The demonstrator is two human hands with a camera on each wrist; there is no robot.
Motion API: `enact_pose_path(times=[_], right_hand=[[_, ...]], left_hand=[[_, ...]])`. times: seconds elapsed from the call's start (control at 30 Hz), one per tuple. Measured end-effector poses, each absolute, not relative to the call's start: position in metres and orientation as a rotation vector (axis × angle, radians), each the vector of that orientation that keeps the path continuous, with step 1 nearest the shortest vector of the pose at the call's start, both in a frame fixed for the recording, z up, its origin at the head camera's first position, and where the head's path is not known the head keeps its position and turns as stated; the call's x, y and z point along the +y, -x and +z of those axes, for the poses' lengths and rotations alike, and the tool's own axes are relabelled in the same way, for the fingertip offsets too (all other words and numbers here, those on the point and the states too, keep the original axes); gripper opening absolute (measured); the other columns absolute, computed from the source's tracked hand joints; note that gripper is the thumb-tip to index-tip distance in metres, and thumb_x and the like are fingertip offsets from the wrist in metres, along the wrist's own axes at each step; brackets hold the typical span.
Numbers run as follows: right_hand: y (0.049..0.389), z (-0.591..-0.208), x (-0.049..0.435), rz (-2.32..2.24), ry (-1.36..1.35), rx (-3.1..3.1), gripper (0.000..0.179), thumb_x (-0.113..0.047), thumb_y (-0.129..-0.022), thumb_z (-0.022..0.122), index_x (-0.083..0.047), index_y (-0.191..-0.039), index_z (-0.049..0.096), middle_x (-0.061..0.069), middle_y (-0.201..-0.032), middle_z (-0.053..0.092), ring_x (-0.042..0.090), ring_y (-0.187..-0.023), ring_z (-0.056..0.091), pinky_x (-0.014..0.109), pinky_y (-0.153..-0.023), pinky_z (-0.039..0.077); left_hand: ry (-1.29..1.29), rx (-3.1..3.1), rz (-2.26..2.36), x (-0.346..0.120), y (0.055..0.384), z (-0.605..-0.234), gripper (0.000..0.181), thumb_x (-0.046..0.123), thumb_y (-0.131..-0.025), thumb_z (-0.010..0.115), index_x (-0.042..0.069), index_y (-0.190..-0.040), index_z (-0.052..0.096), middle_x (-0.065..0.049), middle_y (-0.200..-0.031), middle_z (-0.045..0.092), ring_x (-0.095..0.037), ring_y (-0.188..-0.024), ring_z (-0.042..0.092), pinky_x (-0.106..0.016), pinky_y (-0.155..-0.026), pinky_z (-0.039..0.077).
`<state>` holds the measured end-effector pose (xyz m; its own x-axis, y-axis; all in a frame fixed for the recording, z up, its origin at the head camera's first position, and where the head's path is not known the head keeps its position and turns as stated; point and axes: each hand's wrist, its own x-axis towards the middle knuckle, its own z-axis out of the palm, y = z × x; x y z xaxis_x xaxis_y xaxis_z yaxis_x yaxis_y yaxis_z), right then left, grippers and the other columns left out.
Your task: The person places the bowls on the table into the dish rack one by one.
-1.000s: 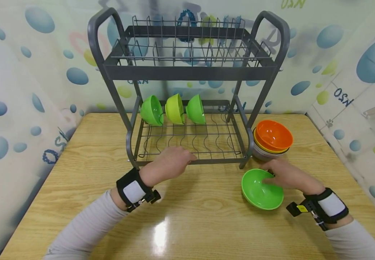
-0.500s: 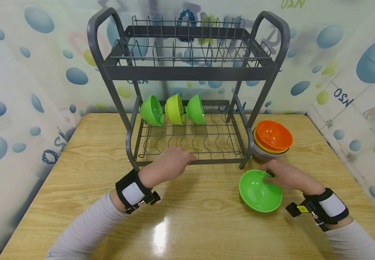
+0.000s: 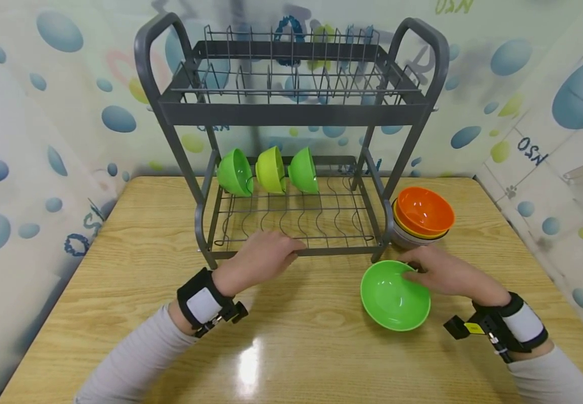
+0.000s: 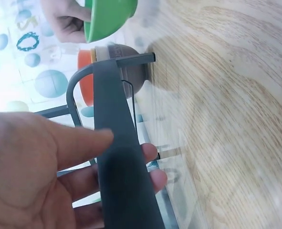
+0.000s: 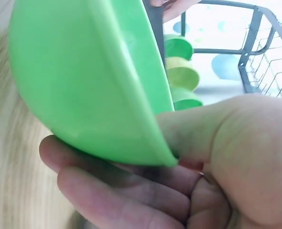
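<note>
Bowl (image 3: 394, 300), bright green, in the lower right of the head view, tilted above the wooden table (image 3: 311, 359) and just below the stack of bowls (image 3: 425, 210). Pinched at the upper-right rim by the right hand (image 3: 445, 272), with thumb inside and fingers under the outer wall, as seen in the right wrist view. Cannot tell from these views whether fully free of the table or brushing it. Looks light, probably plastic: stiff enough to keep its round shape under a one-sided pinch, unlikely to break from a small knock. Could slip or swivel, judging by the glossy surface; best held at the rim, thumb within, fingertips spread along the outside for support. Near the middle of the head view, the left hand (image 3: 261, 258), curled round the lower front bar of the rack (image 3: 291, 115), thumb against one side, fingertips showing past the other. Compared with half a second earlier, a small leftward shift of the bowl in the frame, and a slighter one of the right hand, with the same pinch. Unchanged: the left hand's grip, the row of bowls (image 3: 271, 171) on edge left of centre, the orange-topped stack at right.
</note>
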<state>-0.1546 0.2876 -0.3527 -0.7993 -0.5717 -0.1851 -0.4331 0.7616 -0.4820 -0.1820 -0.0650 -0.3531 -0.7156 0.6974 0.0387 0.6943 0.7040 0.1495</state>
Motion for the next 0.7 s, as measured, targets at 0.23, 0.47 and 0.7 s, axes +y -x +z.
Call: enact_pose_path(times=[0.23,0.47,0.7], right_hand=[[0.150,-0.344,0.276,-0.660,0.813,2.649,0.019,-0.012,-0.089,0.063,-0.007,-0.106,0.069,-0.008,-0.084,0.066,0.001,-0.069,0.051,0.021,-0.062,0.048],[0.145,-0.344,0.264,-0.711,0.815,2.664,0.022,-0.011,-0.088,0.063,-0.005,-0.108,0.070,-0.005,-0.087,0.070,-0.001,-0.069,0.054,0.020,-0.062,0.050],[0.140,-0.344,0.249,-0.781,0.795,2.651,0.021,-0.010,-0.088,0.062,-0.004,-0.107,0.070,0.000,-0.092,0.072,0.001,-0.076,0.060,0.019,-0.067,0.053]], left_hand=[[-1.160,2.906,0.259,-0.063,0.178,-0.352,0.024,0.031,-0.095,0.057,0.018,-0.111,0.068,0.002,-0.072,0.065,-0.007,-0.052,0.046,-0.023,-0.041,0.032],[-1.032,3.192,0.178,-0.052,0.168,-0.349,0.023,0.036,-0.096,0.054,0.018,-0.088,0.065,0.004,-0.066,0.060,-0.011,-0.053,0.053,-0.026,-0.040,0.034],[-1.103,3.082,0.653,-0.039,0.160,-0.344,0.028,0.037,-0.097,0.051,0.015,-0.089,0.067,0.004,-0.076,0.066,-0.010,-0.064,0.061,-0.022,-0.051,0.045]])
